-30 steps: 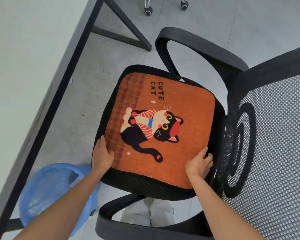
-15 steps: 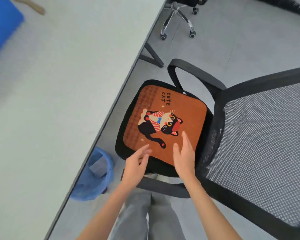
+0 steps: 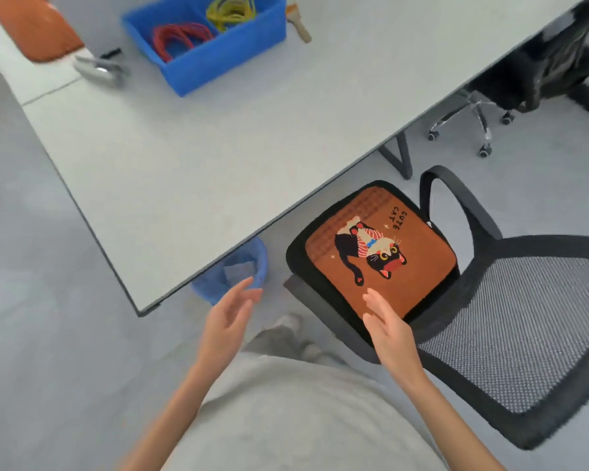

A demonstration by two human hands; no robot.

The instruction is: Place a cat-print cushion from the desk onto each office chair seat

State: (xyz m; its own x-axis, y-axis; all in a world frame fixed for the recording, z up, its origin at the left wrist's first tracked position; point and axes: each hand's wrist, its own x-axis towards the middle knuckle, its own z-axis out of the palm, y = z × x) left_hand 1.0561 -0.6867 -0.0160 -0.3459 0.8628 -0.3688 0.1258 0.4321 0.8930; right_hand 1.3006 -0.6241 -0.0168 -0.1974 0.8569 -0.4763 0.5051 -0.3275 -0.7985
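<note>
cat-print cushion, a square orange pad with a black cartoon cat and the words "cute cat", lies flat on the black seat of the near office chair with its grey mesh back, tucked partly under the edge of the pale grey desk. both hands hang in the air, off the cushion: the left hand has loose, spread fingers and holds nothing, and the right hand is flat with straight fingers, just above the near edge of the pad, also holding nothing.

one seat looks done, so the risk lies in the next fetch. another orange cushion sits at the far left corner of the desk, blurred, close by a silvery object and a blue plastic bin of coloured bands; a hasty drag could knock these. a second black office chair stands far right, on castors, so it may roll when the pad is pressed down. the placed cushion could also slide if the near chair gets bumped.
</note>
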